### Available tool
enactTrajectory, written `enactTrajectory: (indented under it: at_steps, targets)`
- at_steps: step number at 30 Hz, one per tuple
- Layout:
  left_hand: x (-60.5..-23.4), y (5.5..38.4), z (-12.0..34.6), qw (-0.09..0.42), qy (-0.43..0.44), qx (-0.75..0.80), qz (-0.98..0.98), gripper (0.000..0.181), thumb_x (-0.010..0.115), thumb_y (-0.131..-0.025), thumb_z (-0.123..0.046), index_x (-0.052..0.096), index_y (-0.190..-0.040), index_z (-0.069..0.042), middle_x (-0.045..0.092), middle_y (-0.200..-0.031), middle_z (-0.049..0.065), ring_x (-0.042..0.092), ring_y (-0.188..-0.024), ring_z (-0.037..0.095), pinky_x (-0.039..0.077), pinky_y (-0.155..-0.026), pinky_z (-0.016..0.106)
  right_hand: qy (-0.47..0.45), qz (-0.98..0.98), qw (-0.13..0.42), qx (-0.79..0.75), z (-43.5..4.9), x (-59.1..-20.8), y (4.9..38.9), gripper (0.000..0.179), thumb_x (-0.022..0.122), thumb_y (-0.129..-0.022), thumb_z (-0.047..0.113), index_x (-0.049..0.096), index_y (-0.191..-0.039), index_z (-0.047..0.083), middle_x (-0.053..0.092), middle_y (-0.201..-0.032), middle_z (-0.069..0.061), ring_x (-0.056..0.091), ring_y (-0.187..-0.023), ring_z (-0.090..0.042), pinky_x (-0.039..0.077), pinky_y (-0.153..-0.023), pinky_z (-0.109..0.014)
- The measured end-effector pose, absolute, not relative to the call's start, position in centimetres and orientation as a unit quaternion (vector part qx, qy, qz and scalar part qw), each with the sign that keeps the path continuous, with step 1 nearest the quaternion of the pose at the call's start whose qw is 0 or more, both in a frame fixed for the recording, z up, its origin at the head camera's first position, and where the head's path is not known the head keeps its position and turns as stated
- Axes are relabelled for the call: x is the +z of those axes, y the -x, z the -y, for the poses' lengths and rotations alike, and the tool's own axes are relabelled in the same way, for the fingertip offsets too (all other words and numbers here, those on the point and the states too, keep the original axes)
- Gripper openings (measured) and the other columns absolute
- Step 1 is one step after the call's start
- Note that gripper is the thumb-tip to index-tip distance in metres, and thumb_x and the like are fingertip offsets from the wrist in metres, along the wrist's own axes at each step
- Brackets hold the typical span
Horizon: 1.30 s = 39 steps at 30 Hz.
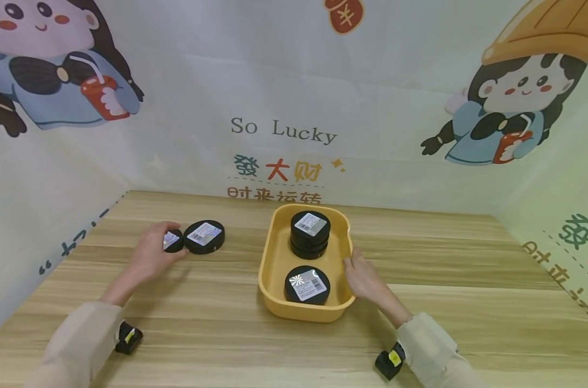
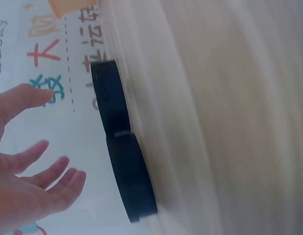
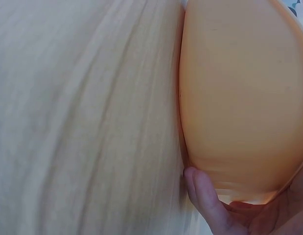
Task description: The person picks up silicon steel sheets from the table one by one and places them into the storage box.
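Two round black discs point(image 1: 205, 237) touch near the far left corner of the wood-grained table point(image 1: 444, 248); the left hand point(image 1: 155, 252) hovers above, fingers parted, empty. The right hand point(image 1: 365, 277), fingers curled, grips the right side of a smooth yellow tray point(image 1: 301, 312) bearing more.

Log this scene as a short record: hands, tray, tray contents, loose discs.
left hand: spread above the left disc, not touching it
right hand: holds the right side of the yellow tray
tray contents: stack of black discs at far end; near disc at near end
loose discs: left disc and right disc, side by side on the wooden table
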State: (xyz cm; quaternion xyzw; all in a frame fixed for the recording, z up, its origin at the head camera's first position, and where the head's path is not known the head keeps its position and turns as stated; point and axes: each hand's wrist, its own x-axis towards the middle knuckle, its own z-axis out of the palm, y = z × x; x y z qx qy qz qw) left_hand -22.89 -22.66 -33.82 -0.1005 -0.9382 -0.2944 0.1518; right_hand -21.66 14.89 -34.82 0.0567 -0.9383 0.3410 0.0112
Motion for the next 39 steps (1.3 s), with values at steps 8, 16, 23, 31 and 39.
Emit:
enactTrajectory:
  at_steps: [8,16,23,31,39]
  targets:
    - [-33.6,23.5,24.3,0.099,0.058,-0.293,0.949,0.084,0.072,-0.069,-0.016,0.023,-0.127,0.02,0.026,-0.124,0.043,0.024,-0.113,0.054,0.022,-0.094,0.06,-0.057,0.936,0.005,0.348,-14.9,-34.8,21.6,0.021,0.03,-0.092,0.011,0.04,-0.096,-0.007,0.047,-0.069,-0.014,0.048,-0.054,-0.021,0.04,-0.046,-0.028]
    - [-33.8,24.6,25.3,0.02,0.0,-0.275,0.961,0.112,0.077,-0.063,-0.029,0.003,-0.129,0.023,0.011,-0.126,0.048,0.013,-0.116,0.058,0.018,-0.096,0.061,-0.053,0.934,0.002,0.352,-14.9,-34.9,21.5,0.021,0.03,-0.092,0.012,0.04,-0.096,-0.006,0.047,-0.067,-0.014,0.048,-0.051,-0.021,0.04,-0.044,-0.028]
    - [-34.3,25.0,25.9,-0.048,-0.026,-0.242,0.969,0.124,0.079,-0.056,-0.046,0.005,-0.123,0.027,0.02,-0.118,0.05,0.024,-0.108,0.06,0.026,-0.092,0.061,-0.051,0.933,0.003,0.355,-14.8,-34.9,21.5,0.021,0.03,-0.092,0.013,0.04,-0.095,-0.005,0.047,-0.066,-0.014,0.047,-0.047,-0.019,0.04,-0.041,-0.028]
    - [-34.4,25.6,26.1,-0.079,-0.034,-0.233,0.969,0.109,0.077,-0.06,-0.039,0.012,-0.115,0.028,0.03,-0.11,0.046,0.035,-0.1,0.057,0.035,-0.085,0.057,-0.059,0.936,0.008,0.347,-14.9,-34.9,21.6,0.021,0.03,-0.092,0.011,0.04,-0.095,-0.007,0.047,-0.068,-0.015,0.048,-0.053,-0.022,0.04,-0.045,-0.028]
    - [-34.2,26.2,26.1,-0.07,-0.042,-0.159,0.984,0.086,0.072,-0.064,-0.036,0.031,-0.105,0.027,0.041,-0.101,0.043,0.041,-0.096,0.054,0.031,-0.082,0.055,-0.063,0.936,0.013,0.346,-15.0,-34.9,21.7,0.021,0.03,-0.091,0.011,0.04,-0.095,-0.007,0.047,-0.07,-0.016,0.048,-0.057,-0.023,0.04,-0.048,-0.029]
